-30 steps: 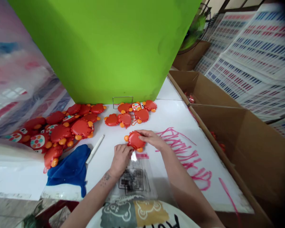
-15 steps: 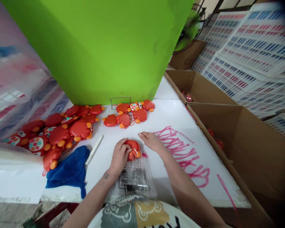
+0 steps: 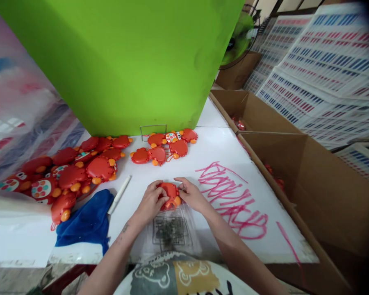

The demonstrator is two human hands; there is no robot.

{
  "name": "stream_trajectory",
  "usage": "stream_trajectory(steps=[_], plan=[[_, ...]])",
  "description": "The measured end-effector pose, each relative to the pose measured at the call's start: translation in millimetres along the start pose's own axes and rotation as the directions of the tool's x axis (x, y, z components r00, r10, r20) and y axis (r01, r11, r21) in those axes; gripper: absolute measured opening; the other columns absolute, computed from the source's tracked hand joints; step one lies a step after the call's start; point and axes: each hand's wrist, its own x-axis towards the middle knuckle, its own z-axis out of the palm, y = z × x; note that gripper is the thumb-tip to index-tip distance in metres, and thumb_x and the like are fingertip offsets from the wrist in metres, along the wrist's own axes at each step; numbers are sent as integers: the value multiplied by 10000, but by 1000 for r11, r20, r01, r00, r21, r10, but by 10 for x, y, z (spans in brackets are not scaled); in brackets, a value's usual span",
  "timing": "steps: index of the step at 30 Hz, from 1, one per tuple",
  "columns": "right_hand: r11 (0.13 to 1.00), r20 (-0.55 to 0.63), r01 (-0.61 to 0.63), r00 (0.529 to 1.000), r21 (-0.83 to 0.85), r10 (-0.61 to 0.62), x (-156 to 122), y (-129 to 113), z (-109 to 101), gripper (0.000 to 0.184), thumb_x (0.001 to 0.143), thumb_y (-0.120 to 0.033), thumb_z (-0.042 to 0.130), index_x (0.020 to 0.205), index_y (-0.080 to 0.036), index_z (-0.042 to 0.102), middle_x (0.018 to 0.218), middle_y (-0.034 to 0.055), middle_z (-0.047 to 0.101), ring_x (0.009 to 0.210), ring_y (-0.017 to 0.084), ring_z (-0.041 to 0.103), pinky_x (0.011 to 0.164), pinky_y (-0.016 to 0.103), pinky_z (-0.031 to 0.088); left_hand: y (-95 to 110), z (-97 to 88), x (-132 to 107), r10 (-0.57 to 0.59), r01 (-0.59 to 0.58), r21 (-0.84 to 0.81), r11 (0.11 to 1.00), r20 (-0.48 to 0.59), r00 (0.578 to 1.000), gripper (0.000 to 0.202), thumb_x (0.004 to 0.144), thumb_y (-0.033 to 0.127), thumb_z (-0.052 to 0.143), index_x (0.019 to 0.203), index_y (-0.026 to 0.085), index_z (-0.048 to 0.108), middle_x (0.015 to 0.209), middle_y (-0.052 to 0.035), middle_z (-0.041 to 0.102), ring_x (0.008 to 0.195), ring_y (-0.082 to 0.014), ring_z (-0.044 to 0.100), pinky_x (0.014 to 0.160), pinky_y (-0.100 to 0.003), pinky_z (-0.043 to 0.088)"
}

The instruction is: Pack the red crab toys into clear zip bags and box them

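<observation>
A red crab toy (image 3: 171, 191) with orange claws lies face down on the white table in front of me. My left hand (image 3: 153, 198) is closed on its left side, thumb and fingers bent over the shell. At the toy's right edge, my right hand (image 3: 191, 194) pinches it with the thumb and bent fingers, while the index finger reaches out past it. Just below the toy lies a clear plastic bag (image 3: 169, 231) with a black printed panel, its upper edge meeting the toy's near side. The bag's opening is hard to make out.
Heaped red toys (image 3: 72, 174) lie at left, beside a blue cloth (image 3: 87, 221) and a white pen (image 3: 119, 194). More toys (image 3: 156, 155) sit below a green panel (image 3: 126, 65). Open cardboard boxes (image 3: 322, 172) flank the table's right; a fan (image 3: 238, 41) stands behind.
My right hand has come down and left onto the toy's right edge; before, it was held apart from it. My left hand stays on the toy. The view has shifted slightly.
</observation>
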Motion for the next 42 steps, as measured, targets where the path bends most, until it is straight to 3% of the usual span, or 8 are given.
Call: stream_trajectory(steps=[4,14,17,22,27,31,36,42], plan=[[992,-83,-27,996,122,38,-7,-31,45,402,735,-185,498,1134,-211,531,745,-33,561,553,99,516,538,237,428,81,-38,-11,8,-9,33,999,42,999,74,840,213,548,788,190,595,1283,-94,495,1231,-266,398,1004,-432,364],[954,-253,77,967,289,-1,-89,-277,130,303,787,-282,516,1081,-226,476,801,-25,517,611,134,605,570,284,507,319,61,-23,-159,138,325,936,39,986,154,924,212,371,927,172,520,744,-58,617,727,-226,559,767,-382,398],[936,-264,94,965,340,-1,-122,-317,143,291,810,-299,509,1091,-240,471,845,-24,489,590,122,608,553,286,525,279,24,-36,-178,184,208,961,-48,983,135,914,225,393,940,184,519,757,-56,615,763,-226,569,771,-371,413],[876,-330,166,944,454,-8,-125,-307,126,285,817,-324,541,1086,-255,480,867,-29,477,559,99,584,543,285,536,136,-28,-74,-248,173,-235,956,-340,907,384,883,376,464,1194,153,430,1214,-158,516,1024,-225,543,829,-364,454],[851,-417,256,908,458,-49,-118,-318,118,264,828,-323,562,1076,-255,506,848,-29,501,593,106,582,542,274,522,32,48,-72,-374,273,-685,676,1,927,484,783,498,594,1096,141,504,887,-61,644,707,-148,591,638,-260,463],[891,-441,276,892,360,-99,-115,-327,123,238,840,-302,550,1070,-245,534,848,-18,537,673,118,585,642,292,527,58,95,-49,-365,234,-796,558,18,931,357,671,445,729,755,158,533,670,19,602,594,-100,540,586,-213,429],[921,-457,307,872,238,-173,-91,-287,136,232,864,-294,519,1089,-237,541,863,-1,555,703,122,577,688,292,510,146,60,-47,-376,297,-866,402,140,916,446,669,472,724,936,157,554,792,-23,666,649,-130,600,640,-256,474],[929,-466,356,807,-104,-362,-114,-363,111,272,873,-229,501,1140,-243,550,964,41,606,909,188,569,840,381,483,134,74,-54,-409,305,-811,500,89,908,381,685,459,697,879,144,607,739,-12,649,560,-97,543,544,-214,437]])
